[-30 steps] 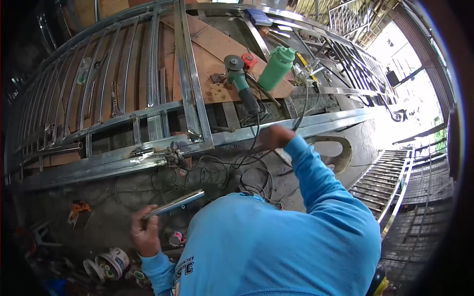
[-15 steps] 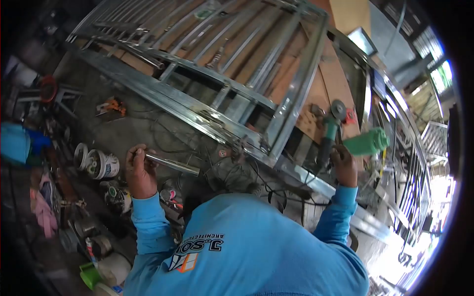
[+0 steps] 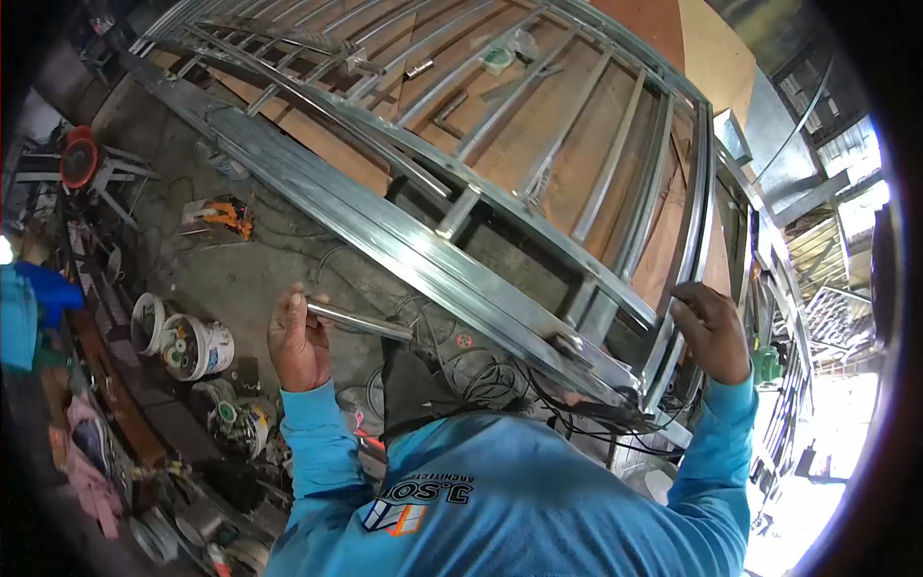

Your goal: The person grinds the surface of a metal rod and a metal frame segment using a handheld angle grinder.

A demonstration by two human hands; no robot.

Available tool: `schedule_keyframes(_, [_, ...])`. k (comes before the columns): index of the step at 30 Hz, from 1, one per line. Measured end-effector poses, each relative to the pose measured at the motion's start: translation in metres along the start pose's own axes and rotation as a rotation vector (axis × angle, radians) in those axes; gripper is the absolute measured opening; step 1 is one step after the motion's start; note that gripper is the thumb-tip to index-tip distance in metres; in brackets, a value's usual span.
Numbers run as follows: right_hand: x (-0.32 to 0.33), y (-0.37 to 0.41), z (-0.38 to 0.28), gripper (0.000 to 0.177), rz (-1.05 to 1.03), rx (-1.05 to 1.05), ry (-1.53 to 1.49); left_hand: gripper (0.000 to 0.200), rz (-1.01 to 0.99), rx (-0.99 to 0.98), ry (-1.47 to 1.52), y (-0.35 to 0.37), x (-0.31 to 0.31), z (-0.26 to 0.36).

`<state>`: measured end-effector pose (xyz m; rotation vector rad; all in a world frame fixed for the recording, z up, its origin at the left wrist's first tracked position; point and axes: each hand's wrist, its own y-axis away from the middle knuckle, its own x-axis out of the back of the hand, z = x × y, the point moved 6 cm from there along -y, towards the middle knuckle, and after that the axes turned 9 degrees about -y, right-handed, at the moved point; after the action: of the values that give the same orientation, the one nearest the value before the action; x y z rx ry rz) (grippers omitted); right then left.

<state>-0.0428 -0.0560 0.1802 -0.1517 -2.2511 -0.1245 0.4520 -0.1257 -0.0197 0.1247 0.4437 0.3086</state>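
My left hand (image 3: 300, 341) is closed round one end of a short, shiny metal tube (image 3: 363, 321), which points to the right above the floor. At the right, my right hand (image 3: 713, 332) has its fingers bent over the outer rail near the close corner of a large metal frame (image 3: 423, 245). This frame has many parallel bars and lies over brown boards (image 3: 586, 163). A loose thin tube (image 3: 385, 149) rests along its near side. Small metal pieces (image 3: 419, 69) and a clear bag with a green roll (image 3: 498, 60) lie among the bars.
Black cables (image 3: 495, 380) run on the floor below the frame's corner. Buckets (image 3: 199, 348), an orange tool (image 3: 231, 217) and a red round object (image 3: 79, 157) are at the left. A green object (image 3: 766, 365) stands beyond my right hand.
The view has shifted, showing more of the frame. My right hand has moved from beside the grinder and green object to the frame's rail. My left hand still holds the tube.
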Motion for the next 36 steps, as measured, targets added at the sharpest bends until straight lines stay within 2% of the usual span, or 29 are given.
schedule_keyframes(2, [-0.039,-0.055,-0.040,0.028,-0.175,-0.033,0.016,0.025,0.018,0.086,0.006,-0.036,0.018,0.004])
schedule_keyframes(3, [-0.062,-0.086,-0.057,0.031,-0.189,0.058,-0.006,0.024,-0.005,0.108,0.010,-0.052,0.026,0.008])
schedule_keyframes(4, [-0.087,-0.118,-0.079,0.033,-0.264,-0.077,-0.056,0.024,-0.026,0.126,0.014,-0.066,0.035,0.012])
schedule_keyframes(5, [-0.113,-0.153,-0.094,0.035,-0.253,-0.052,-0.109,0.024,-0.043,0.138,0.017,-0.077,0.043,0.019])
schedule_keyframes(6, [-0.141,-0.196,-0.097,0.037,-0.178,0.141,-0.096,0.025,-0.041,0.135,0.004,-0.085,0.049,0.030])
schedule_keyframes(7, [-0.169,-0.236,-0.107,0.038,-0.245,0.033,-0.154,0.025,-0.039,0.128,-0.008,-0.091,0.052,0.042])
schedule_keyframes(8, [-0.198,-0.280,-0.105,0.039,-0.138,0.130,-0.060,0.026,-0.035,0.119,-0.022,-0.095,0.056,0.054])
schedule_keyframes(10, [-0.253,-0.358,-0.097,0.039,-0.052,0.074,0.263,0.027,0.024,0.105,-0.035,-0.094,0.069,0.073])
schedule_keyframes(13, [-0.331,-0.428,-0.045,0.042,-0.277,0.023,0.772,0.030,0.104,0.045,-0.070,-0.079,0.091,0.094])
schedule_keyframes(15, [-0.334,-0.416,-0.057,0.043,-0.423,-0.148,0.835,0.030,0.158,0.018,-0.087,-0.070,0.110,0.101])
schedule_keyframes(18, [-0.338,-0.419,-0.061,0.043,-0.521,-0.278,0.862,0.030,0.232,0.029,-0.105,-0.056,0.139,0.098])
schedule_keyframes(21, [-0.342,-0.420,-0.056,0.044,-0.672,-0.244,0.976,0.031,0.253,0.026,-0.150,-0.052,0.158,0.099])
schedule_keyframes(24, [-0.352,-0.442,-0.032,0.055,-0.405,-0.283,0.807,0.036,0.280,0.016,-0.212,-0.058,0.159,0.114])
schedule_keyframes(27, [-0.351,-0.445,-0.030,0.061,-0.319,-0.216,0.843,0.039,0.321,-0.046,-0.273,-0.065,0.135,0.141])
schedule_keyframes(30, [-0.342,-0.437,-0.045,0.057,-0.241,-0.198,0.784,0.036,0.257,-0.116,-0.222,-0.073,0.114,0.153])
schedule_keyframes(33, [-0.315,-0.412,-0.086,0.056,-0.166,-0.120,0.861,0.032,0.200,-0.134,-0.206,-0.088,0.100,0.149])
schedule_keyframes(34, [-0.312,-0.411,-0.090,0.055,0.032,-0.092,0.899,0.030,0.175,-0.129,-0.203,-0.095,0.096,0.147])
schedule_keyframes(36, [-0.313,-0.418,-0.088,0.052,-0.145,-0.098,0.970,0.028,0.178,-0.124,-0.211,-0.107,0.084,0.145])
